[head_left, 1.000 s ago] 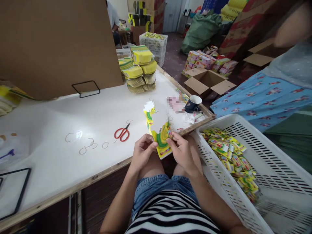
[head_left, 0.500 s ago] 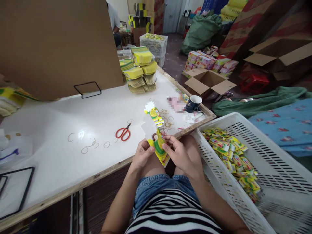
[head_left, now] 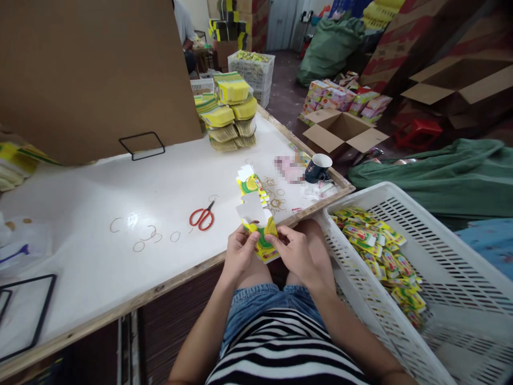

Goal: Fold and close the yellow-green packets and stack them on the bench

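Observation:
Over my lap, at the table's front edge, a yellow-and-green printed cardboard box (head_left: 262, 243) is held between both hands, its white flaps standing up. My left hand (head_left: 241, 247) pinches its left side with thumb and fingers. The right side is gripped by my right hand (head_left: 292, 247). Just beyond the box, several more yellow-and-green cartons (head_left: 252, 183) lie on the white table (head_left: 96, 198). Red-handled scissors (head_left: 202, 218) rest to the left of my hands. Loose rubber bands (head_left: 276, 203) are scattered on the tabletop.
A white plastic crate (head_left: 387, 190) holding several filled yellow packs (head_left: 385, 256) stands at my right. Stacked flat cartons (head_left: 232, 112) sit at the table's back. A dark mug (head_left: 318, 169) is near the right corner. A large cardboard sheet (head_left: 100, 80) rises at the far left.
The box between my hands has opened out from a flatter shape and turned, so its white flaps face up. Both hands have shifted slightly along its sides.

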Tool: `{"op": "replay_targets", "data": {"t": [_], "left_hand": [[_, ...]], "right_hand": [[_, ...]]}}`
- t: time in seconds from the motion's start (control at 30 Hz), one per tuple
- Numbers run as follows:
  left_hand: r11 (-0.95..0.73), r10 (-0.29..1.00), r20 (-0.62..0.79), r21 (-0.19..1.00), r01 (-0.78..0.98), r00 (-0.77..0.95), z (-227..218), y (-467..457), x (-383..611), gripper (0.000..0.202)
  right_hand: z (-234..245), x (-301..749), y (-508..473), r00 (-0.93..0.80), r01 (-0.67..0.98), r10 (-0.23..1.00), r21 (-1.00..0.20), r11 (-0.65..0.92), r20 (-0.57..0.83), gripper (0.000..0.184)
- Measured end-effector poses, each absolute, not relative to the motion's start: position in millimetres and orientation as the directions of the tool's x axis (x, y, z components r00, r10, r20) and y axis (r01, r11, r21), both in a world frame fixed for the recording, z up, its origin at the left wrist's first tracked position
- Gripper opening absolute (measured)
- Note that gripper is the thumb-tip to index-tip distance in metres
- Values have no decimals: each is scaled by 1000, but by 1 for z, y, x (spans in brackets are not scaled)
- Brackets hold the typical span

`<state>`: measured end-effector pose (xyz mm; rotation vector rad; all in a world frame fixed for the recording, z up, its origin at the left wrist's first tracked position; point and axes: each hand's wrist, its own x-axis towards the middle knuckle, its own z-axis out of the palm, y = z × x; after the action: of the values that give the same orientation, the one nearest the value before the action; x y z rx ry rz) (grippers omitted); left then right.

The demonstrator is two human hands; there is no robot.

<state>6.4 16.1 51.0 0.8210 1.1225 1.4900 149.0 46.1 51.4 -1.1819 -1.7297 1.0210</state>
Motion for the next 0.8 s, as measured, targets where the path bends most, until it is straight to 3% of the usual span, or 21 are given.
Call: {"op": "replay_targets", "data": {"t": [0.2, 0.43, 0.63, 0.73, 0.8], "left_hand": [[-89, 963, -3, 941, -325, -270, 53, 17, 11, 41], [-57, 940, -43, 958, -281, -339, 48, 16, 12, 27], [-73, 962, 5, 968, -240, -274, 44, 13, 12, 57], [-80, 977, 37, 976, -202, -210, 45, 10, 9, 64], [-81, 987, 54, 981, -174, -152, 48, 9, 6, 65]], "right_hand": [[51, 148, 46, -222, 305, 958, -920, 246, 183, 28], [46, 146, 45, -230, 334, 953, -903, 270, 199, 29], [48, 150, 50, -210, 276, 967, -940, 202, 146, 20], [55, 156, 53, -242, 141, 955, -968, 206, 168, 44], [61, 160, 55, -305, 71, 934, -973, 218, 187, 47]]}}
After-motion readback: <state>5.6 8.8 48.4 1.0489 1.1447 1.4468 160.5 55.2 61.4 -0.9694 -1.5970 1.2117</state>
